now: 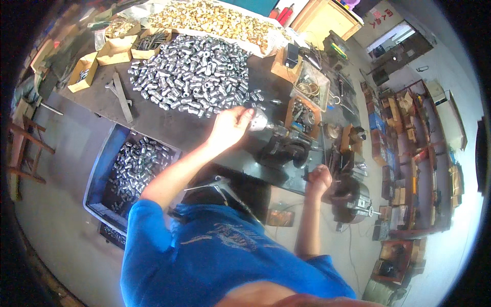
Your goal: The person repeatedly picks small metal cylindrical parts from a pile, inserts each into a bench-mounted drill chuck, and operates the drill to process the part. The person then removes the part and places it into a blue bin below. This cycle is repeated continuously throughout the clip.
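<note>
Dark bench [153, 122] is carrying a metal fittings heap [194, 77], crowding my left hand [232, 127]; blue bin [94, 176] is sitting below its edge; black machine [281, 151] is standing between my hands; right hand [320, 179] is clenching, contents unclear; left is pinching a silvery piece [259, 121] at machine's end.

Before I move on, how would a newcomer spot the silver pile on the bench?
Find the dark workbench. Just beyond the left hand spreads a heap of short metal pieces. It is silvery, unlike the gold-coloured heap behind it.
</note>
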`<state>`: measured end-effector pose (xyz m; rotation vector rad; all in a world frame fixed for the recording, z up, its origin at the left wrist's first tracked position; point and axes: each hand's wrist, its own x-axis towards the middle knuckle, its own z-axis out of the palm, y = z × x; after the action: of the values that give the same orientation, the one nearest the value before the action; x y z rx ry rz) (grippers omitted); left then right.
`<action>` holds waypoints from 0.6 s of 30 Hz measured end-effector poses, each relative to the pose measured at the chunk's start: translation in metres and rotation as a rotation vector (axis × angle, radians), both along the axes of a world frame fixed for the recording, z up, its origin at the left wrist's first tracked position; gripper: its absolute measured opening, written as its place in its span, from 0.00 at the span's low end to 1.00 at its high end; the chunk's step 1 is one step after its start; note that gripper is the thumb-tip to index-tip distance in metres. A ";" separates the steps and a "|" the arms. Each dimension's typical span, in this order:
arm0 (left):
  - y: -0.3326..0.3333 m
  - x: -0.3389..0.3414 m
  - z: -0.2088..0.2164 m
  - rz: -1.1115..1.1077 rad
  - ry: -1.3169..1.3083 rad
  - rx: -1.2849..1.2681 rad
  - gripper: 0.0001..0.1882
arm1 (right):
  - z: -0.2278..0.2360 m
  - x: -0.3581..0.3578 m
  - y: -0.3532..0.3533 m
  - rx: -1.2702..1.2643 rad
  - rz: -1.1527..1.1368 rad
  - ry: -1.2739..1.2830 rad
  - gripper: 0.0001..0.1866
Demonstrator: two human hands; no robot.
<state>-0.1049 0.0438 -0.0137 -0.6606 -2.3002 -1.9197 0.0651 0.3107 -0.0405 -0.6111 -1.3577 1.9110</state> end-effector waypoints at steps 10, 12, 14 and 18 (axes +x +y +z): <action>-0.005 -0.005 0.000 -0.043 -0.043 0.009 0.21 | -0.036 -0.044 0.012 -0.109 -0.195 -0.143 0.08; -0.005 -0.007 0.002 -0.048 -0.038 -0.010 0.21 | -0.035 -0.069 0.019 0.015 -0.203 -0.081 0.08; -0.005 -0.007 0.004 -0.052 -0.030 -0.042 0.21 | -0.039 -0.091 0.042 0.300 -0.157 0.023 0.08; -0.013 -0.010 0.004 -0.041 -0.020 -0.094 0.22 | 0.003 -0.112 0.045 0.345 -0.136 0.021 0.07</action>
<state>-0.1151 0.0306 -0.0101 -0.7064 -2.4198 -1.8529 -0.0470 0.3559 -0.0373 -0.4948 -1.5450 1.5246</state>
